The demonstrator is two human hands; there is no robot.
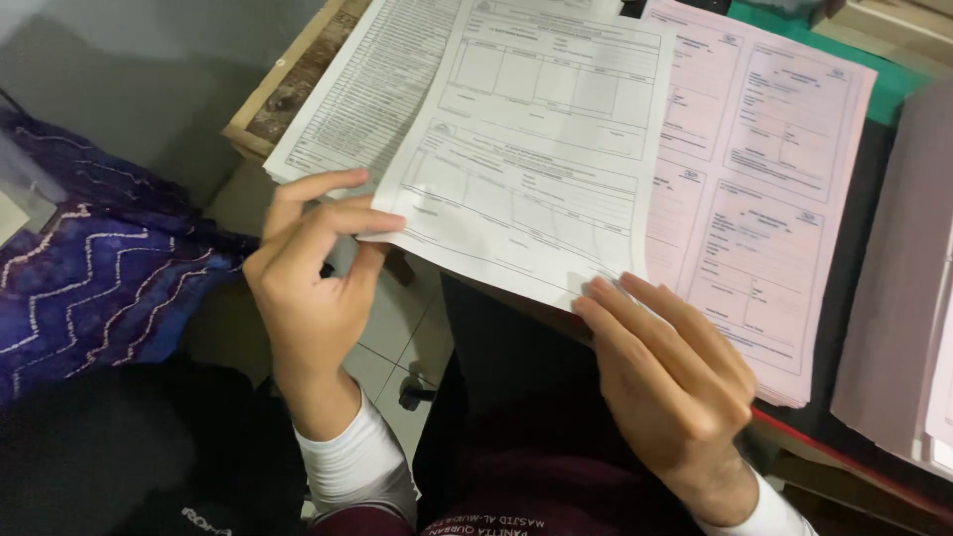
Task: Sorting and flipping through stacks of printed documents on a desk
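While the left hand (313, 273) pinches the lower left corner of a white printed form (531, 149), the right hand (670, 372) lies loosely open with its fingertips on the sheet's bottom edge (just beside a pink form stack (764, 199)); a grey tabled sheet (372, 84) lies beneath, over the wooden desk edge (273, 94).

We see a blue-purple patterned cloth (94, 268) with pale zigzag lines off the desk's left edge. A black bag (119, 457) sits below it, near corner. The pale tiled floor (392, 342) shows under the desk's near edge, with a small dark caster (415, 394) on it. A wooden frame (288, 84) runs along the desk's far left corner. A green sheet (884, 84) lies at the far right corner. A mauve stack of paper (898, 298) covers the right edge.
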